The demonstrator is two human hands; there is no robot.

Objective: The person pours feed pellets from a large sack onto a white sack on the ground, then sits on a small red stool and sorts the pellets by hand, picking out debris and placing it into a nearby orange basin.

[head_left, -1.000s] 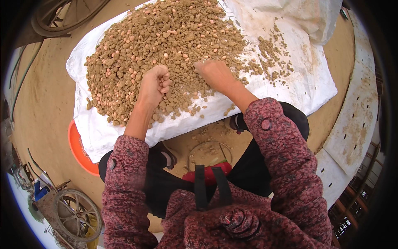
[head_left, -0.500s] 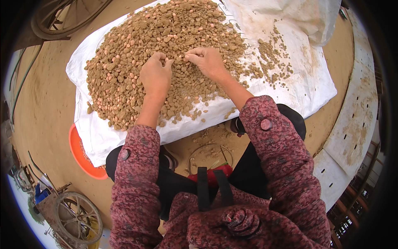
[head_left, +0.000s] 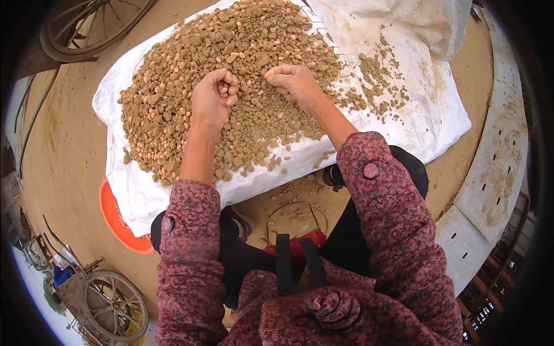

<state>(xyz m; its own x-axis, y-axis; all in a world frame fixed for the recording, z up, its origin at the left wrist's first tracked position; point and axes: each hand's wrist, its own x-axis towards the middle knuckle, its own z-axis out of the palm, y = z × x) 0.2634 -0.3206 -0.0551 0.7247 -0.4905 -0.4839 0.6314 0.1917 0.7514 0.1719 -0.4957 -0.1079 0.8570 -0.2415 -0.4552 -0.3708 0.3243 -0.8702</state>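
Observation:
A broad heap of brown soil clods (head_left: pixel 254 34) mixed with pink peanut kernels (head_left: pixel 153 99) lies on a white woven sheet (head_left: pixel 231 192). Over the middle of the heap, my left hand (head_left: pixel 213 101) is turned partly palm up with its fingers curled in. Small pinkish lumps that look like peanut kernels show inside that curl. To its right, my right hand (head_left: pixel 295 85) hovers just above the clods, thumb and forefinger pinched together. Whatever is between those fingertips, if anything, is too small to make out. A gap separates the two hands.
An orange basin (head_left: pixel 118 222) stands partly under the sheet's left edge. Loose crumbs of soil (head_left: pixel 381 81) are scattered on the sheet at right. A spoked wheel (head_left: pixel 115 303) of a cart is at lower left, another wheel (head_left: pixel 95 26) at upper left. Pale panels (head_left: pixel 490 167) curve along the right.
My left hand has rolled palm-up and its fingers have curled in. My right hand has drawn slightly right, widening the gap between the hands.

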